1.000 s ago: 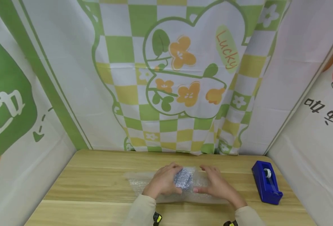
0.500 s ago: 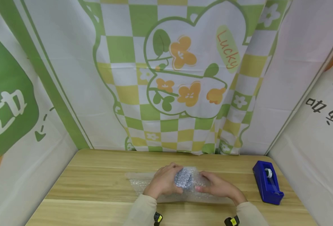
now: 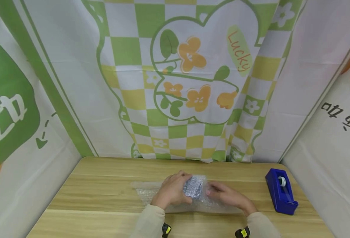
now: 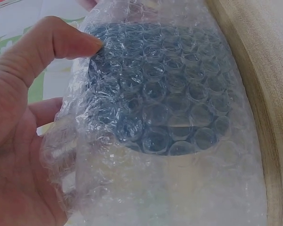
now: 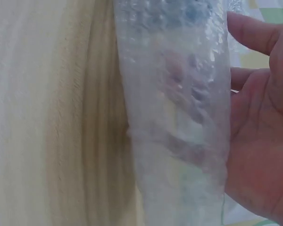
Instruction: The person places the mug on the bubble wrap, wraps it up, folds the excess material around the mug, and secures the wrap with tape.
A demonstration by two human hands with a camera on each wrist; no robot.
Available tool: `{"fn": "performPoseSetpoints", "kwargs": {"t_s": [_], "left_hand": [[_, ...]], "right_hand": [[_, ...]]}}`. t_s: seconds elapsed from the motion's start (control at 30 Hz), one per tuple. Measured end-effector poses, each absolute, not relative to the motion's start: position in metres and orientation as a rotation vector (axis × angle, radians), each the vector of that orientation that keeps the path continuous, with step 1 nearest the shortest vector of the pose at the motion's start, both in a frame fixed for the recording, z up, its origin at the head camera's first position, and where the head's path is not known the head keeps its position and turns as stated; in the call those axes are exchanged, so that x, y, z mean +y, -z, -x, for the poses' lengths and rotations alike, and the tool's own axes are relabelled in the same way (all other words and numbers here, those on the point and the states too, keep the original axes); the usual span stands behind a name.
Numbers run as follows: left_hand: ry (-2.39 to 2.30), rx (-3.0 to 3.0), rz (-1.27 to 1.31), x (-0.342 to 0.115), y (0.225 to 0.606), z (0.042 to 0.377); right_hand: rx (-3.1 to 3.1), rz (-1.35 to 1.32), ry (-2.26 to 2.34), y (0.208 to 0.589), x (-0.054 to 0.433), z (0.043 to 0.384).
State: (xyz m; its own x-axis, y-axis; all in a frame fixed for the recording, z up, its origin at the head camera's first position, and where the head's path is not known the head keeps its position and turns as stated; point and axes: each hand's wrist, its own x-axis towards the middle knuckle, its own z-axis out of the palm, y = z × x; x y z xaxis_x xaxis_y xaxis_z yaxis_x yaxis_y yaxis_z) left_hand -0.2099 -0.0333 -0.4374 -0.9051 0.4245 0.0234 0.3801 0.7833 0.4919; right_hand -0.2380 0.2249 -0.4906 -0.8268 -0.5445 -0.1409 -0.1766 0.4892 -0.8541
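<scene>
A sheet of bubble wrap (image 3: 146,194) lies across the wooden table and is folded around a dark blue object (image 4: 155,89). Through the bubbles the object looks flat with a rounded edge; its kind is unclear. From the left side my left hand (image 3: 171,191) grips the wrapped object, thumb on top in the left wrist view. On the other side, my right hand (image 3: 229,196) has its fingers curled at the wrap and pinches it between thumb and fingers. Some right fingers show blurred behind the clear plastic (image 5: 179,117) in the right wrist view.
A blue tape dispenser (image 3: 279,195) with a roll of clear tape stands at the table's right. Behind the wooden table (image 3: 103,185) hangs a green and yellow checked curtain (image 3: 190,138). Printed cloth walls close off both sides.
My right hand has come in from the right onto the bubble wrap, its thumb and fingers drawing together. The left hand keeps its grip in the same place.
</scene>
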Motion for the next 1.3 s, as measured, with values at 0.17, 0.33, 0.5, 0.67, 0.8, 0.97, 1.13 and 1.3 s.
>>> {"fn": "performPoseSetpoints", "kwargs": {"t_s": [0.17,0.33,0.5,0.67,0.8,0.97,1.13,1.3], "left_hand": [[-0.758,2.876,-0.647,-0.033,0.438,0.21],[-0.749,2.875,-0.647,-0.034,0.437,0.209],[-0.756,2.882,-0.646,-0.034,0.436,0.209],[-0.743,2.893,-0.646,-0.033,0.437,0.209],[-0.723,2.894,-0.644,-0.032,0.437,0.209],[-0.716,2.888,-0.631,-0.032,0.437,0.208],[-0.71,2.888,-0.627,-0.032,0.436,0.208],[-0.697,2.902,-0.652,-0.032,0.437,0.208]], "right_hand": [[2.369,0.646,1.293,0.499,0.22,0.244],[2.406,0.611,1.286,0.505,0.216,0.25],[2.444,0.513,1.243,0.506,0.215,0.251],[2.469,0.469,1.173,0.503,0.215,0.252],[2.486,0.467,1.128,0.497,0.214,0.251],[2.477,0.478,1.154,0.488,0.211,0.249],[2.535,0.388,1.085,0.476,0.208,0.244],[2.595,0.3,0.916,0.47,0.207,0.24]]}}
